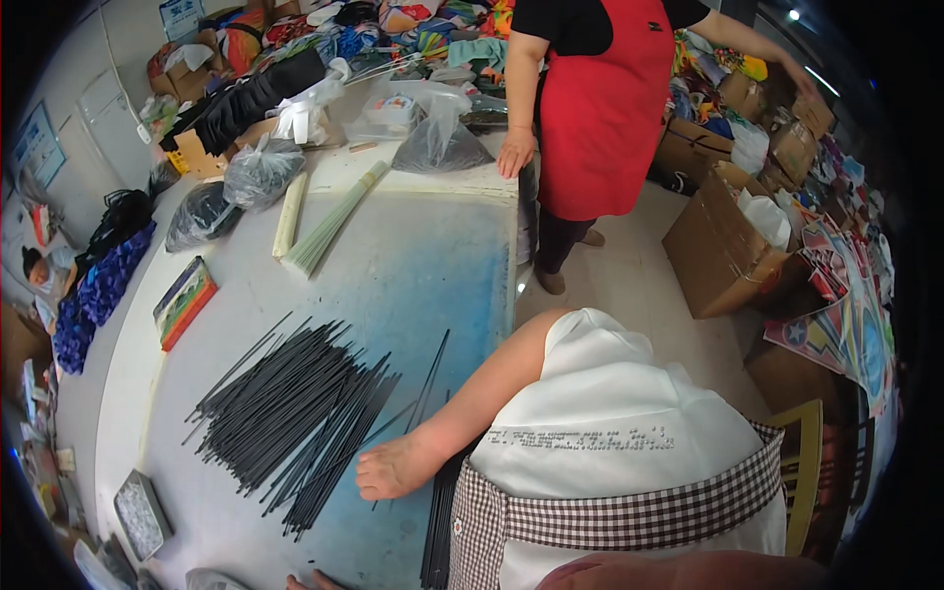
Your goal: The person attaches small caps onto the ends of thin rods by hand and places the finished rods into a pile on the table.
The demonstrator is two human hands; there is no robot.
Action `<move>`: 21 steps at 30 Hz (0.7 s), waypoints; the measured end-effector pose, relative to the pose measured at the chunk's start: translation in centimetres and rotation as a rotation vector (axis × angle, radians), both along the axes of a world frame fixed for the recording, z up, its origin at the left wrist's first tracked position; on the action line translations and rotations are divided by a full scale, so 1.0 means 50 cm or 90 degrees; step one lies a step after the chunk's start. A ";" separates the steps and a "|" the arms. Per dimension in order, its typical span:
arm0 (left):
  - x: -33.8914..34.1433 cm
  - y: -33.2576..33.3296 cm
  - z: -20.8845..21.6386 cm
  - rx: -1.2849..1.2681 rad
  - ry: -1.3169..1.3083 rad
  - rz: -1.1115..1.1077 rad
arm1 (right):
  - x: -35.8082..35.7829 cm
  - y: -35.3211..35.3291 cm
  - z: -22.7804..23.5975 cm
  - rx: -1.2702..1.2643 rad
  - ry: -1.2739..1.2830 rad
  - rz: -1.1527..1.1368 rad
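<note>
My right hand (pixel 395 468), reaching from a white short sleeve, is closed above the table beside a heap of thin black rods (pixel 285 413). A few black rods (pixel 429 379) pass behind my forearm and come out below the fingers, so they seem to be in my grip. Only the fingertips of my left hand (pixel 317 582) show at the lower edge; they look apart, and the rest is cut off. Another bundle of black rods (pixel 439 531) lies close by my checked apron (pixel 629 506).
Pale rods (pixel 334 221) and plastic bags (pixel 264 175) lie on the far part of the table (pixel 403 256). A striped box (pixel 185 303) and grey tray (pixel 143 516) are left. Across stands a person in a red apron (pixel 610 118). Cardboard boxes (pixel 723 241) fill the right.
</note>
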State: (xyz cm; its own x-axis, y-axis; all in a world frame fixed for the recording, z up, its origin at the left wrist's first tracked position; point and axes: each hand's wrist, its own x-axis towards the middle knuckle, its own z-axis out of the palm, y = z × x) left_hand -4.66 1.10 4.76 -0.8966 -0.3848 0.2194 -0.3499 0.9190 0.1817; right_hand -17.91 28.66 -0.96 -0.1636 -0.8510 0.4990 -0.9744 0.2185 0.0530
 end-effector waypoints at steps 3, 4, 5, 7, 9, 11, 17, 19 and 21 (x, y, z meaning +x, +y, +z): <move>-0.010 -0.046 -0.047 -0.023 -0.053 -0.029 | -0.008 0.016 -0.010 -0.016 0.019 -0.001; -0.017 -0.066 -0.072 -0.029 -0.051 -0.034 | -0.025 0.019 -0.008 -0.006 0.035 -0.023; -0.020 -0.087 -0.096 -0.034 -0.049 -0.036 | -0.045 0.020 -0.007 0.003 0.051 -0.044; -0.014 -0.079 -0.087 -0.015 -0.038 -0.049 | -0.079 -0.002 -0.007 0.010 0.053 -0.048; 0.049 -0.070 -0.071 0.018 -0.031 -0.044 | -0.083 -0.030 0.001 -0.020 0.028 -0.021; 0.065 -0.119 -0.138 0.074 0.080 -0.056 | -0.087 -0.042 0.011 0.001 -0.108 -0.013; 0.051 -0.080 -0.110 0.176 0.211 0.058 | -0.003 -0.037 0.052 0.012 -0.243 0.019; 0.067 -0.079 -0.105 0.198 0.216 0.090 | 0.011 -0.056 0.038 0.071 -0.274 0.072; 0.084 -0.076 -0.101 0.197 0.199 0.145 | 0.021 -0.074 0.023 0.054 -0.267 0.047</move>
State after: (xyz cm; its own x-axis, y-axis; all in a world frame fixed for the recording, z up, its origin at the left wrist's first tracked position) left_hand -0.48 -2.72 -0.27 -0.6919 -0.6525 0.3090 -0.4209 0.7123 0.5616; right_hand -16.87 24.94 0.18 -0.2750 -0.9033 0.3294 -0.9280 0.1598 -0.3365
